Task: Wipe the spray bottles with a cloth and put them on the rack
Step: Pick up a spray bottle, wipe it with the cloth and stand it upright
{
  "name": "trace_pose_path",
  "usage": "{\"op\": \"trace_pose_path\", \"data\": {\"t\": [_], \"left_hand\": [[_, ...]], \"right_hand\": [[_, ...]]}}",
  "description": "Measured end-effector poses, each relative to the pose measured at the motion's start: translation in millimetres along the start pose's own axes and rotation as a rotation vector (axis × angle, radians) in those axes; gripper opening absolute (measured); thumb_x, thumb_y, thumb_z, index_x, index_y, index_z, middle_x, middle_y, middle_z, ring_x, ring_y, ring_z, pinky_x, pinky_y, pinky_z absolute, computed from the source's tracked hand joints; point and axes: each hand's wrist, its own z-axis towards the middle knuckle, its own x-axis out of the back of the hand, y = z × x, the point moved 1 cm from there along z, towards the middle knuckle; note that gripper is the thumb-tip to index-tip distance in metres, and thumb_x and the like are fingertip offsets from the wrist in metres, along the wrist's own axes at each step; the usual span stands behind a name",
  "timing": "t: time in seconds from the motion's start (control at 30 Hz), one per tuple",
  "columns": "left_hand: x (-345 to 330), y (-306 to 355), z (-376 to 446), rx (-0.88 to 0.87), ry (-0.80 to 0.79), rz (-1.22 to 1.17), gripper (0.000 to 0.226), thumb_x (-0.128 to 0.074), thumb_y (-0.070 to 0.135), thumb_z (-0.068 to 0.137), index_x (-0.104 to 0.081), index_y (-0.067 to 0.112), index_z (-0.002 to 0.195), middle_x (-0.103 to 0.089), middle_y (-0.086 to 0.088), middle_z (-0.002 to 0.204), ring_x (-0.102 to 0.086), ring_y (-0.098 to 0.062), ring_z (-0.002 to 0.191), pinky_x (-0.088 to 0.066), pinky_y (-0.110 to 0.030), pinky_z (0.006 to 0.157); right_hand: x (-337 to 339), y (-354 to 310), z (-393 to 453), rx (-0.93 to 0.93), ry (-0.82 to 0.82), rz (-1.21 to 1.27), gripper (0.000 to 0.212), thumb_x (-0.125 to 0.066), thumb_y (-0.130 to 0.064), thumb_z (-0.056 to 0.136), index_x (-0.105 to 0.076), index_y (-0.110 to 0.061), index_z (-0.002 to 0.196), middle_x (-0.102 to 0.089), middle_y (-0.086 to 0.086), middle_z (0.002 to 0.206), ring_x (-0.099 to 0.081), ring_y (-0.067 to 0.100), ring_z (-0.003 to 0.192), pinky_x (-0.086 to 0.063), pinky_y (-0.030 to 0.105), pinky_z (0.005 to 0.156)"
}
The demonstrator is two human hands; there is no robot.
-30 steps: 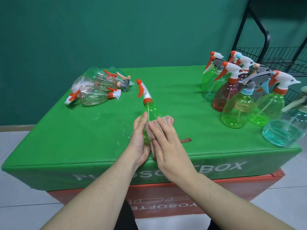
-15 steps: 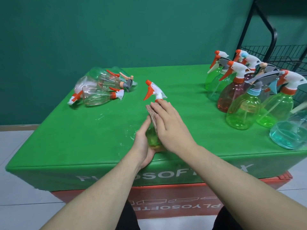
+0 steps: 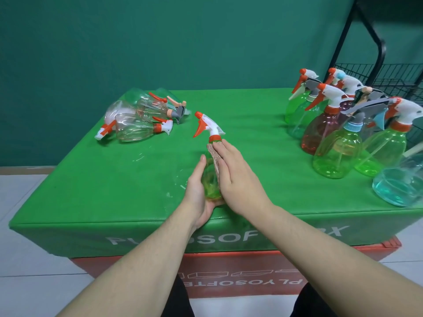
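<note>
A green spray bottle point(image 3: 211, 181) with a white and orange trigger head stands tilted near the front edge of the green table point(image 3: 251, 124). My left hand point(image 3: 198, 193) cups its base and left side. A brown cloth point(image 3: 215, 156) lies against the bottle's right side, pressed there by the flat, straight fingers of my right hand point(image 3: 238, 177). A black wire rack point(image 3: 389, 74) stands at the far right behind the table.
Several clear bottles point(image 3: 139, 121) lie in a heap at the table's back left. Several upright bottles, green, pink and blue point(image 3: 336, 154), crowd the right side in front of the rack. A red box point(image 3: 229, 266) sits under the table.
The cloth and my right hand slid up the bottle from its lower body toward the neck. The bottle's head turned from pointing away to tilting left.
</note>
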Motion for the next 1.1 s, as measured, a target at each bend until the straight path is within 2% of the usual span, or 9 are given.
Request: {"op": "trace_pose_path", "data": {"t": [0.13, 0.2, 0.3, 0.43, 0.6, 0.67, 0.8, 0.93, 1.1], "left_hand": [[3, -3, 4, -0.042, 0.013, 0.034, 0.057, -0.051, 0.060, 0.100, -0.072, 0.016, 0.128, -0.072, -0.010, 0.129, -0.069, -0.022, 0.119, -0.050, -0.040, 0.098], [4, -5, 7, -0.046, 0.006, 0.006, 0.089, -0.073, 0.066, 0.083, -0.050, 0.010, 0.149, -0.064, -0.017, 0.140, -0.062, -0.031, 0.130, -0.046, -0.045, 0.111], [6, -7, 10, -0.053, 0.044, -0.063, 0.113, -0.089, 0.063, 0.067, -0.039, 0.009, 0.153, -0.062, -0.023, 0.139, -0.062, -0.038, 0.128, -0.046, -0.052, 0.113], [7, -6, 9, -0.086, 0.094, -0.104, 0.106, -0.089, 0.053, 0.069, -0.039, 0.006, 0.151, -0.063, -0.028, 0.135, -0.065, -0.042, 0.121, -0.057, -0.052, 0.099], [3, -6, 7, -0.081, 0.040, -0.046, 0.113, -0.090, 0.058, 0.066, -0.040, 0.004, 0.151, -0.063, -0.027, 0.135, -0.065, -0.040, 0.123, -0.058, -0.045, 0.097], [2, -5, 5, -0.066, 0.007, 0.046, 0.105, -0.083, 0.062, 0.071, -0.044, 0.004, 0.150, -0.065, -0.022, 0.136, -0.064, -0.035, 0.126, -0.058, -0.040, 0.097], [-1, -3, 1, -0.042, -0.040, 0.098, 0.050, -0.049, 0.050, 0.099, -0.075, 0.014, 0.121, -0.072, -0.011, 0.127, -0.070, -0.021, 0.116, -0.054, -0.039, 0.100], [1, -2, 1, -0.024, -0.038, 0.056, 0.044, -0.045, 0.044, 0.103, -0.078, 0.018, 0.117, -0.071, -0.014, 0.128, -0.068, -0.027, 0.116, -0.046, -0.050, 0.107], [0, 1, -1, 0.000, -0.044, 0.029, 0.041, -0.045, 0.044, 0.101, -0.077, 0.019, 0.107, -0.075, -0.013, 0.107, -0.072, -0.028, 0.090, -0.058, -0.047, 0.080]], "right_hand": [[-4, 6, -23, 0.061, 0.001, -0.077, 0.050, -0.028, -0.029, 0.107, -0.037, -0.019, 0.156, -0.026, 0.003, 0.166, -0.017, 0.013, 0.154, -0.016, 0.036, 0.126], [-7, 9, -34, 0.065, -0.006, -0.110, 0.052, -0.023, -0.035, 0.107, -0.033, -0.026, 0.157, -0.018, -0.001, 0.168, -0.012, 0.014, 0.156, -0.016, 0.041, 0.126], [-9, 13, -45, 0.049, -0.036, -0.140, 0.054, -0.020, -0.044, 0.105, -0.028, -0.036, 0.158, -0.009, -0.011, 0.169, -0.006, 0.014, 0.157, -0.020, 0.050, 0.125], [-11, 15, -56, 0.055, -0.034, -0.138, 0.053, -0.023, -0.043, 0.105, -0.026, -0.039, 0.158, -0.006, -0.014, 0.169, -0.005, 0.017, 0.157, -0.021, 0.054, 0.123], [-11, 13, -55, 0.083, 0.015, -0.093, 0.051, -0.026, -0.039, 0.106, -0.025, -0.040, 0.157, 0.006, -0.027, 0.164, 0.004, 0.011, 0.156, -0.009, 0.041, 0.128], [-9, 11, -51, 0.078, 0.037, -0.042, 0.050, -0.029, -0.034, 0.107, -0.023, -0.042, 0.156, 0.006, -0.028, 0.162, 0.008, 0.009, 0.156, -0.002, 0.032, 0.127], [-6, 12, -34, 0.113, 0.096, -0.073, 0.049, -0.034, -0.025, 0.107, -0.035, -0.028, 0.156, -0.013, -0.013, 0.165, 0.002, 0.013, 0.156, -0.002, 0.035, 0.128], [-4, 9, -8, 0.098, 0.103, -0.056, 0.049, -0.032, -0.026, 0.105, -0.046, -0.018, 0.151, -0.028, 0.005, 0.165, -0.015, 0.018, 0.155, -0.012, 0.042, 0.127], [6, 1, 23, -0.097, 0.027, 0.100, 0.047, -0.032, -0.029, 0.107, -0.044, -0.026, 0.152, -0.022, -0.007, 0.167, -0.020, 0.004, 0.150, -0.017, 0.021, 0.118]]}}
